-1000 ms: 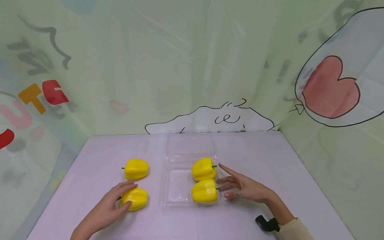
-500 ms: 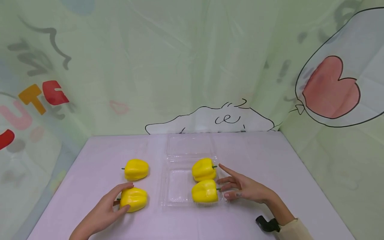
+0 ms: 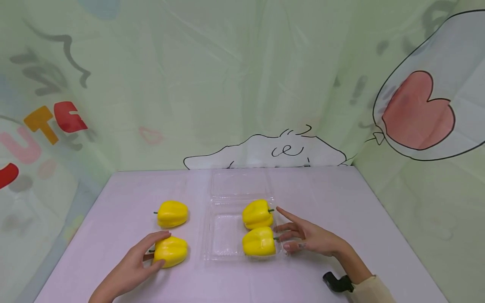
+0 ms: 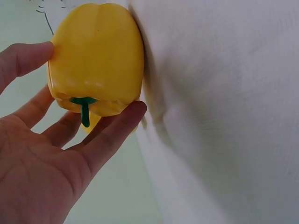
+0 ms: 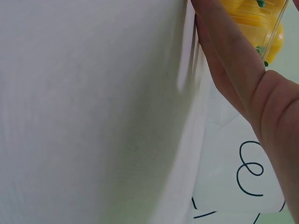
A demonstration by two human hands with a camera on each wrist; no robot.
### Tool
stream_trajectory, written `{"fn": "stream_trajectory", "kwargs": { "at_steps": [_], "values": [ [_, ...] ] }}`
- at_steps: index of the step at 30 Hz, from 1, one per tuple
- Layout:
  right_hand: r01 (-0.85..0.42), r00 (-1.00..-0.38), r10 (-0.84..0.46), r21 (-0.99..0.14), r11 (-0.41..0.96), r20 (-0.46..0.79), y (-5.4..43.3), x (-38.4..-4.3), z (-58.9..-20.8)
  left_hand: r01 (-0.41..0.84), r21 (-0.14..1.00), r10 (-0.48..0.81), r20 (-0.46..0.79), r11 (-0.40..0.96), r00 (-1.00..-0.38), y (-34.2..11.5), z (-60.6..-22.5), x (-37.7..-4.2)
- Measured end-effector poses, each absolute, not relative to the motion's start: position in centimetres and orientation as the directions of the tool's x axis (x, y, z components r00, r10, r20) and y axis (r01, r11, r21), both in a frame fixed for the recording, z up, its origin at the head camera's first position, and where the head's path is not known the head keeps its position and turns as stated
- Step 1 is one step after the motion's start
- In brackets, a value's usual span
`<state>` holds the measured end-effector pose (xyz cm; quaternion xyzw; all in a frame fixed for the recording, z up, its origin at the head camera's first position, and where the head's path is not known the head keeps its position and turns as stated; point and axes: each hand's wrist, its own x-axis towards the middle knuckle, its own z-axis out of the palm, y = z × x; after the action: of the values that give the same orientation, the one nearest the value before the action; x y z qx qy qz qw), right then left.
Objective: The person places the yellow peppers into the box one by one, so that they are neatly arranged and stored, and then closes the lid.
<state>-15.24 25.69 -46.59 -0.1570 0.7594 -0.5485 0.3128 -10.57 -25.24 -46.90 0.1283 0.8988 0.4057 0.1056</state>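
My left hand (image 3: 134,259) holds the near yellow bell pepper (image 3: 171,251) on the table's left side. In the left wrist view the thumb touches one side of this pepper (image 4: 96,58) and fingers the other, its green stem facing the palm. The right hand (image 3: 308,235) rests at the right edge of a clear plastic clamshell box (image 3: 225,235), index finger extended. Inside the box's right half lie two yellow peppers, a far one (image 3: 257,213) and a near one (image 3: 259,241), stems pointing right. The right wrist view shows the right fingers (image 5: 233,51) against the box; their tips are cut off.
Another yellow pepper (image 3: 172,213) lies beyond the left hand, stem to the left. The box's lid (image 3: 240,184) lies folded back behind its base. A black strap-like piece (image 3: 337,283) is at the right wrist. Printed cloth walls (image 3: 212,84) surround the table.
The left fingers have shifted back a little over the near left pepper, showing more of it. That pepper has moved very slightly to the right. The right hand stays still.
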Motion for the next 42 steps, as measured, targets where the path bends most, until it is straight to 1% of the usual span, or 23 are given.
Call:
{"fn": "stream_trajectory", "kwargs": {
  "at_steps": [3,8,11,25,31,38,42],
  "values": [
    [0.106,-0.754,-0.582,-0.931,0.349,-0.303,25.7,-15.2,-46.6,0.146,0.763,0.316,-0.079,0.629,-0.946,-25.1,-47.0,-10.6],
    [0.11,-0.754,-0.582,-0.932,0.346,-0.305,25.7,-15.2,-46.6,0.08,0.779,0.287,-0.132,0.622,-0.949,-24.8,-47.1,-10.6],
    [0.11,-0.754,-0.583,-0.933,0.344,-0.303,25.8,-15.2,-46.6,0.062,0.784,0.278,-0.144,0.617,-0.95,-24.7,-47.1,-10.6],
    [0.101,-0.754,-0.586,-0.935,0.341,-0.295,25.8,-15.1,-46.6,0.131,0.775,0.305,-0.083,0.618,-0.949,-24.9,-46.7,-10.7],
    [0.095,-0.753,-0.585,-0.93,0.355,-0.3,25.7,-15.1,-46.5,0.167,0.787,0.284,-0.012,0.594,-0.959,-24.7,-46.6,-10.6],
    [0.089,-0.758,-0.579,-0.926,0.367,-0.302,25.6,-15.1,-46.4,0.28,0.768,0.285,0.133,0.576,-0.949,-23.8,-46.1,-10.4],
    [0.092,-0.757,-0.579,-0.927,0.364,-0.302,25.7,-15.2,-46.6,0.296,0.774,0.277,0.161,0.56,-0.947,-23.3,-45.6,-10.4]
  ]
}}
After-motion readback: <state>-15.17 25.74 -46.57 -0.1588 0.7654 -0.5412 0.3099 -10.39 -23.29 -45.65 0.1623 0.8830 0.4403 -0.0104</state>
